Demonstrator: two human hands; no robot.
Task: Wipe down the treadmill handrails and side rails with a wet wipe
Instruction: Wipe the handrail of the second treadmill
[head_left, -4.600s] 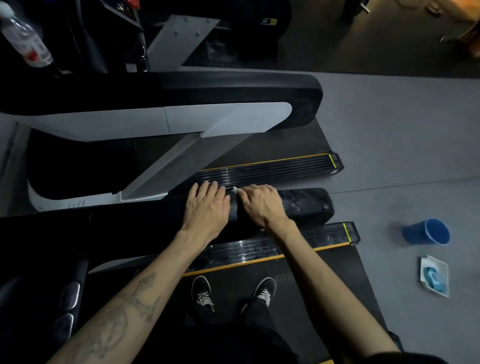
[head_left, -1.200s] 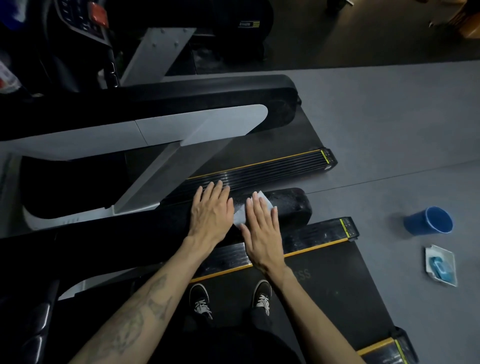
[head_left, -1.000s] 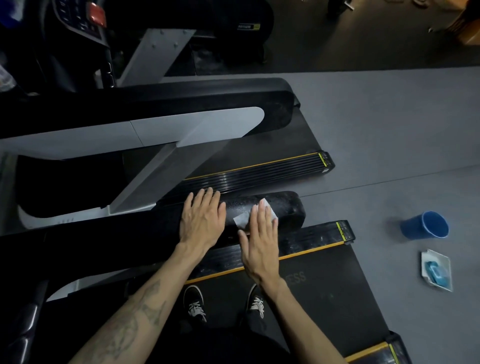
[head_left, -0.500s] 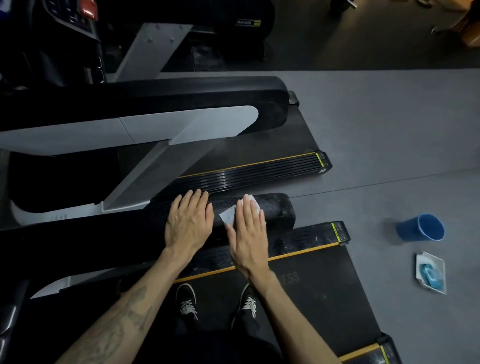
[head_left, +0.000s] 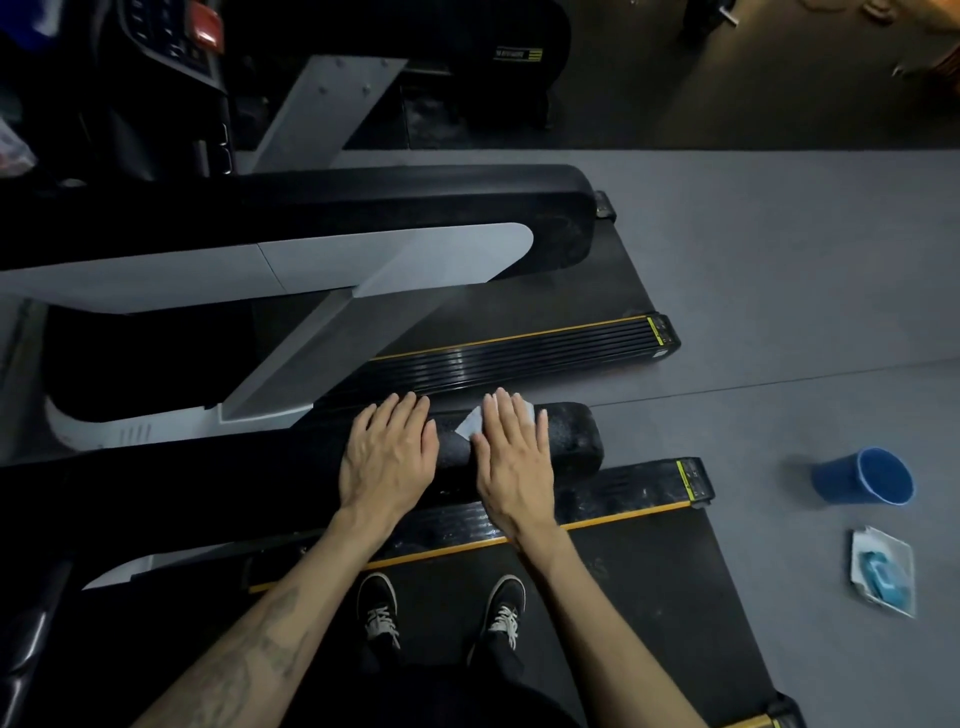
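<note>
A: Where was the wet wipe (head_left: 475, 427)?

B: Flat on the handrail (head_left: 566, 436), under the right hand (head_left: 514, 460). Its fingers (head_left: 501, 415) were straight, pressing. The left hand (head_left: 387, 457) rested flat, holding nothing.

A: How would it handle?

B: Probably thin, soft and limp; better pressed with the palm than pinched.

right hand (head_left: 511, 457) flat on wet wipe (head_left: 470, 427), handrail (head_left: 566, 434); left hand (head_left: 387, 452) beside
</note>
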